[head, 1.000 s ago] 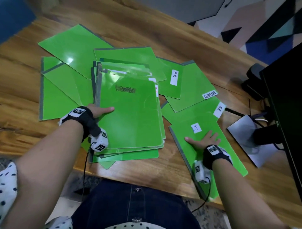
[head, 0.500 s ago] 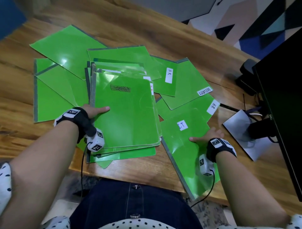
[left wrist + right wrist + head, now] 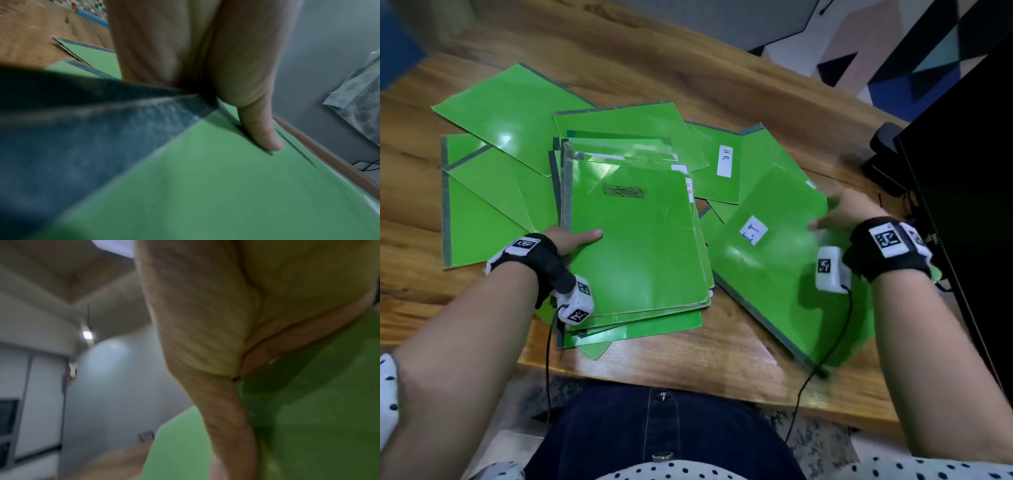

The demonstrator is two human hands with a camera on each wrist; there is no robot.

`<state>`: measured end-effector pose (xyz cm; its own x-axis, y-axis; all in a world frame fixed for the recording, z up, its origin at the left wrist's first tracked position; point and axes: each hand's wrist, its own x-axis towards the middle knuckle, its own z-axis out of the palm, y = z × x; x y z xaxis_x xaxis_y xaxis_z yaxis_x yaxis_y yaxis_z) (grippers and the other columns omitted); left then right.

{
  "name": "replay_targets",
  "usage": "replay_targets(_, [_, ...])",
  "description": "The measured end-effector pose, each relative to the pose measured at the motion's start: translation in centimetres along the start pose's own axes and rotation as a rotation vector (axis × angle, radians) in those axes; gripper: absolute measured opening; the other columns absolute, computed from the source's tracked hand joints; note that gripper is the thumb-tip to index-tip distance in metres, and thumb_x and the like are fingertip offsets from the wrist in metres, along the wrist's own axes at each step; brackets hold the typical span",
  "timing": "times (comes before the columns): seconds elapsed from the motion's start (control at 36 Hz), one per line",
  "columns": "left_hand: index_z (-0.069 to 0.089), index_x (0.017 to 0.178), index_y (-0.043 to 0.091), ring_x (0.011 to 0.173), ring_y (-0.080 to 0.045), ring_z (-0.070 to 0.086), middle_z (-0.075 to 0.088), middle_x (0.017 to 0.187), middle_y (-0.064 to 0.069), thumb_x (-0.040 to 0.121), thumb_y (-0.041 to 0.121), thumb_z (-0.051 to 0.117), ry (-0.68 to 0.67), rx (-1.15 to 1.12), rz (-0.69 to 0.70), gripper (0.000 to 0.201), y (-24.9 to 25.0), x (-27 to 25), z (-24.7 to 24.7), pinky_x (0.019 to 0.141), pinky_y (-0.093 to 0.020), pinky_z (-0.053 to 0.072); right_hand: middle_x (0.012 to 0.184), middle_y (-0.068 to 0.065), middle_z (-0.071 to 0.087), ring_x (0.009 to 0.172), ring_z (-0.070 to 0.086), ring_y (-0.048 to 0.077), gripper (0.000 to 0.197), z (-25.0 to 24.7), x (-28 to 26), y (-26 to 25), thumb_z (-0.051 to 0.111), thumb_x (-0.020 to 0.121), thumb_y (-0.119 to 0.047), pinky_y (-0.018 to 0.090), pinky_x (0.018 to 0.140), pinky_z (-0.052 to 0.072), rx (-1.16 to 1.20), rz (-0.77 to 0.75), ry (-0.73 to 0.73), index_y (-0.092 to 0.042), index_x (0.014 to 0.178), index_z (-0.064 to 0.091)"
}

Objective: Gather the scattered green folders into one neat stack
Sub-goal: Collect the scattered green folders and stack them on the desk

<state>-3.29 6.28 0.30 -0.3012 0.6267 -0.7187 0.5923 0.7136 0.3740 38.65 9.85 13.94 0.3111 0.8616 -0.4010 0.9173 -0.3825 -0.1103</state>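
Observation:
A stack of green folders (image 3: 640,246) lies on the wooden table (image 3: 688,363) in front of me. My left hand (image 3: 571,240) grips its left spine edge, thumb (image 3: 261,129) pressed on the top cover (image 3: 226,186). To the right, my right hand (image 3: 839,214) holds a green folder labelled I.T (image 3: 767,274) by its far right edge, raised and tilted off the table beside the stack. In the right wrist view the thumb lies over this folder (image 3: 318,418). Loose green folders lie fanned out at the left (image 3: 482,212), back left (image 3: 510,109) and back right, one labelled HR (image 3: 717,171).
A black monitor (image 3: 969,171) stands close at the right edge, with a dark stand or speaker (image 3: 883,147) and cables behind my right hand. The table's near edge runs just below the stack. Bare wood shows at the far side of the table.
My right hand has taken the I.T folder by its right edge and lifted it off the table, up and toward the stack. My left hand has stayed on the stack.

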Motion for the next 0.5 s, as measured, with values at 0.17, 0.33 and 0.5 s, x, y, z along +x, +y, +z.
replay_targets(0.17, [0.033,0.139,-0.006,0.102,-0.034,0.051,0.049,0.131,-0.025,0.080,0.058,0.059,0.001,-0.007,0.003,0.091,0.0,0.1,0.0,0.085,-0.038,0.042,0.109,0.014,0.065,0.097,0.063,0.029,0.045,-5.0,0.6,-2.3,0.072,0.082,-0.027,0.045,0.091,0.049,0.274,-0.112,0.132,-0.001,0.116,0.060])
replay_targets(0.33, [0.031,0.141,-0.004,0.112,-0.037,0.052,0.048,0.132,-0.025,0.073,0.064,0.061,0.017,0.004,-0.015,0.101,-0.5,0.6,-0.1,0.092,-0.042,0.047,0.122,0.013,0.061,0.093,0.056,0.019,0.048,-0.3,2.9,-2.0,0.064,0.089,-0.030,0.027,0.078,0.041,0.661,0.120,0.189,0.000,0.125,0.055])
replay_targets(0.5, [0.031,0.141,-0.003,0.111,-0.036,0.054,0.049,0.131,-0.023,0.072,0.067,0.060,0.024,0.017,-0.021,0.102,-0.4,0.7,0.0,0.093,-0.043,0.048,0.142,0.013,0.046,0.126,0.048,0.030,0.054,9.3,3.2,0.3,0.053,0.093,-0.033,0.034,0.100,0.039,0.524,0.371,-0.020,-0.004,0.138,0.043])
